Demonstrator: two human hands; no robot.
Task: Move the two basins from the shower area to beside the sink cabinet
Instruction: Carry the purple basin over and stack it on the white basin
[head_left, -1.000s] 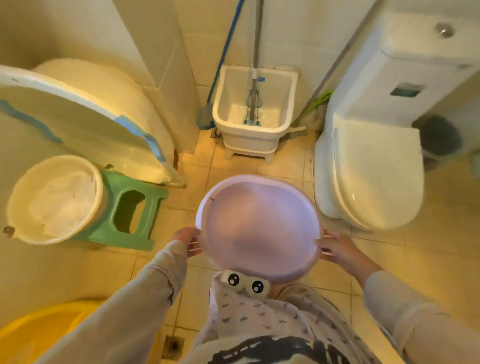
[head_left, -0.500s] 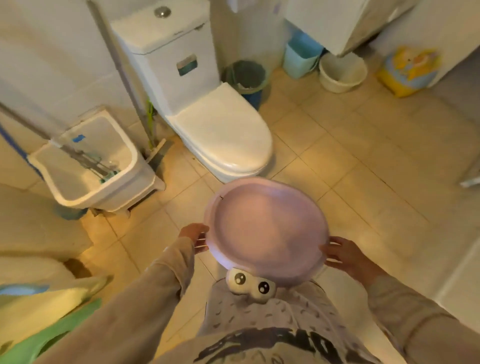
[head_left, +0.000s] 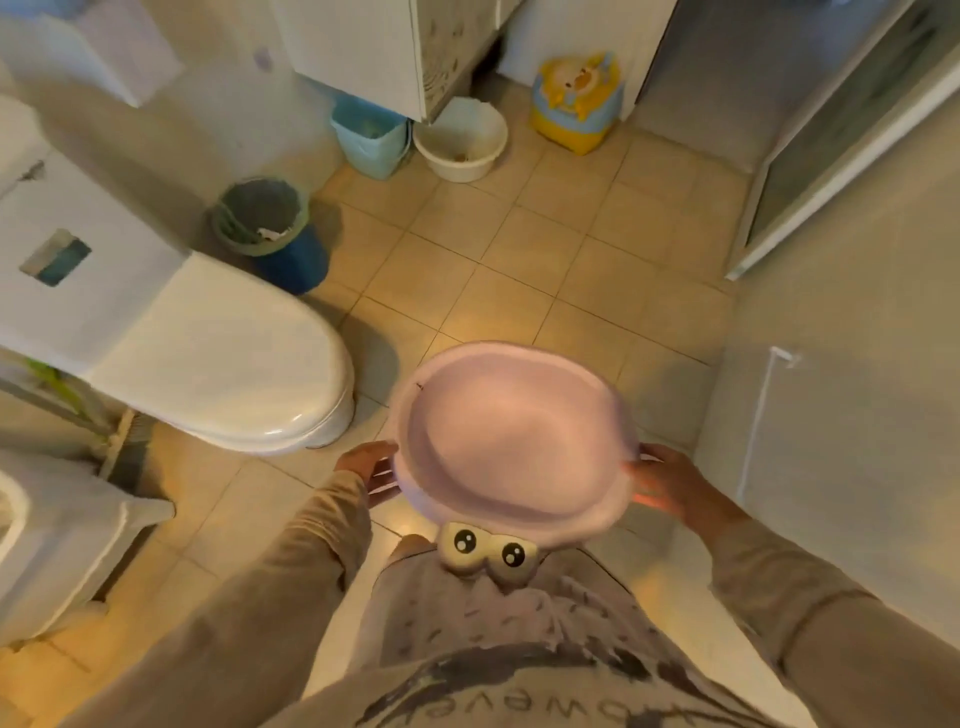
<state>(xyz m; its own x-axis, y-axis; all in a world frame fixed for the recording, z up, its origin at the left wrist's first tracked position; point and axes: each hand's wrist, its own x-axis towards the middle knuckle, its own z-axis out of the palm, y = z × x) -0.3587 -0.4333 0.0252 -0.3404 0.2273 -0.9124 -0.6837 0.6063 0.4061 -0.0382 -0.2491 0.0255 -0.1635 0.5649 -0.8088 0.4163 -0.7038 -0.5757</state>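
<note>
Left hand (head_left: 370, 470) and right hand (head_left: 662, 480) clamp opposite rims of the pink basin (head_left: 511, 436), keeping it level for carrying.

Landmark: toilet (head_left: 218, 364), frame left. Held basin (head_left: 511, 441) right of toilet, above floor, left hand (head_left: 371, 470) and right hand (head_left: 662, 480) at opposite rims. Waste bin (head_left: 262, 218) just behind toilet. Farther behind: square bin (head_left: 369, 135), second basin (head_left: 460, 140) beside it, under sink cabinet (head_left: 384, 47). Potty seat (head_left: 576, 101) beyond, rightward.
</note>
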